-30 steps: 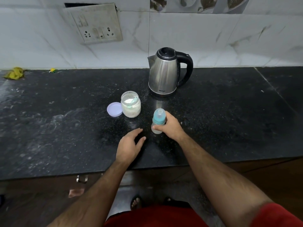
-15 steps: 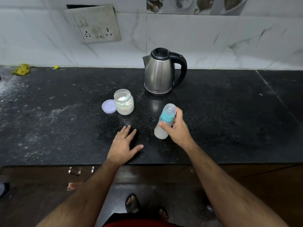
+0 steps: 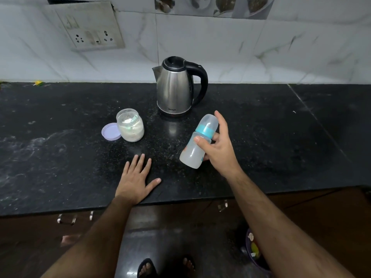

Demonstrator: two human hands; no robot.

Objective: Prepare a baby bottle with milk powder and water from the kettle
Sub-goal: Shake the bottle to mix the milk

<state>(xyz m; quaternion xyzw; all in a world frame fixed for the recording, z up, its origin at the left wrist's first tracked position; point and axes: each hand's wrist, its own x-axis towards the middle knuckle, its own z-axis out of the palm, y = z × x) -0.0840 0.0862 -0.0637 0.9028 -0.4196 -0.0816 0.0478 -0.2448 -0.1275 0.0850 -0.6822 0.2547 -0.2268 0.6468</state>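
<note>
One hand [image 3: 217, 151] grips the tilted baby bottle [image 3: 197, 142] above the counter [image 3: 60, 137].

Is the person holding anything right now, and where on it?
Yes. The right hand holds the baby bottle around the middle of its body, just below the teal collar, tilted. The left hand rests flat on the countertop, holding nothing.
</note>
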